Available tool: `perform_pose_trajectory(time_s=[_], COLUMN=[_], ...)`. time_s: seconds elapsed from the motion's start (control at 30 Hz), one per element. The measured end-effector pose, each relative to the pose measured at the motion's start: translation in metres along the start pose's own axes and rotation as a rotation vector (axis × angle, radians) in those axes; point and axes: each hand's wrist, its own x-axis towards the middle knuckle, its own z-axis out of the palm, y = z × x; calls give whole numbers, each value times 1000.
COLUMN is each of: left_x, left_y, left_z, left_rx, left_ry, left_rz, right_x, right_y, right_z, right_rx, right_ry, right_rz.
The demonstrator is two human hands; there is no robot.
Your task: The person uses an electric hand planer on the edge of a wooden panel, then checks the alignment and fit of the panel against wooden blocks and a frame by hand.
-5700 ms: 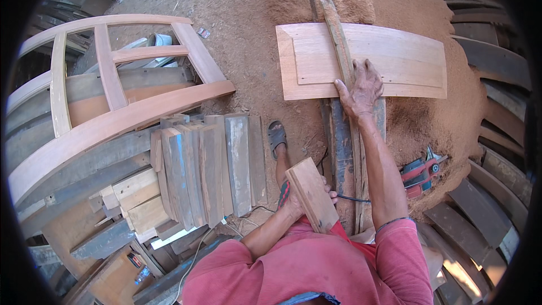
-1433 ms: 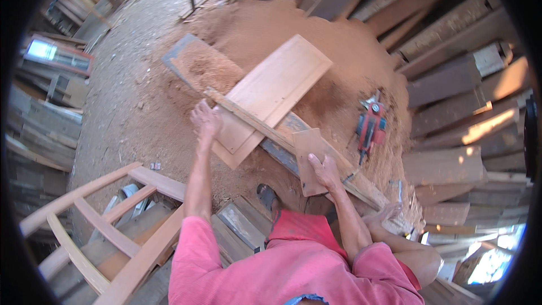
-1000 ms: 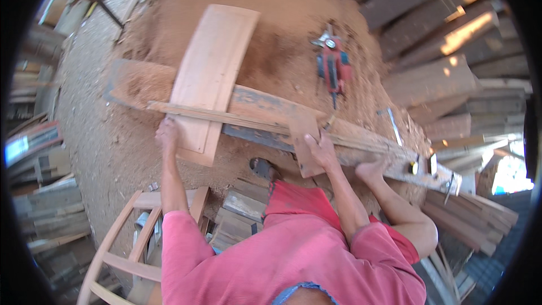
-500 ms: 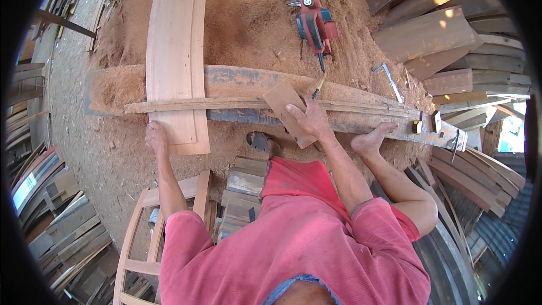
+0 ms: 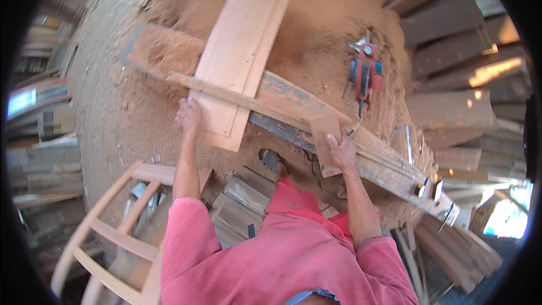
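A pale wooden panel (image 5: pixel 240 39) with a stepped border lies crosswise over a long beam (image 5: pixel 293 93), beneath a thin wooden strip (image 5: pixel 243 99). My left hand (image 5: pixel 188 115) is closed at the panel's near left edge; blur softens its fingers. My right hand (image 5: pixel 341 153) grips a small flat rectangular board (image 5: pixel 324 144), thumb on top and the other fingers partly hidden. This board slants across the beam's near edge. Farther off, a red and dark electric hand planer (image 5: pixel 367 73) rests on sawdust, its cord running toward the beam.
Sawdust (image 5: pixel 327 5) is heaped beyond the beam. A yellow and black tape measure (image 5: pixel 420 190) and a clamp (image 5: pixel 450 214) are at the beam's right end. Curved boards (image 5: pixel 451 113) are stacked at right. A slatted wooden frame (image 5: pixel 121 237) stands near left, beside stacked planks (image 5: pixel 237 200).
The whole view has turned, so the beam now slopes down to the right. My right hand has carried the small board rightward along the beam. My bare foot has left the beam.
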Motion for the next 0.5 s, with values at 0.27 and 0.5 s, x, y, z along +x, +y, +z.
perform_pose_trajectory(time_s=[0.27, 0.5], left_x=[-60, -162], left_y=[5, 38], left_z=[5, 46], left_rx=[-184, -316], left_ry=[-64, 16], left_rz=[-56, -197], right_x=[21, 36], right_y=[-6, 39], right_z=[-31, -38], right_rx=[-45, -72], right_ry=[-289, -377], right_rz=[-82, -312])
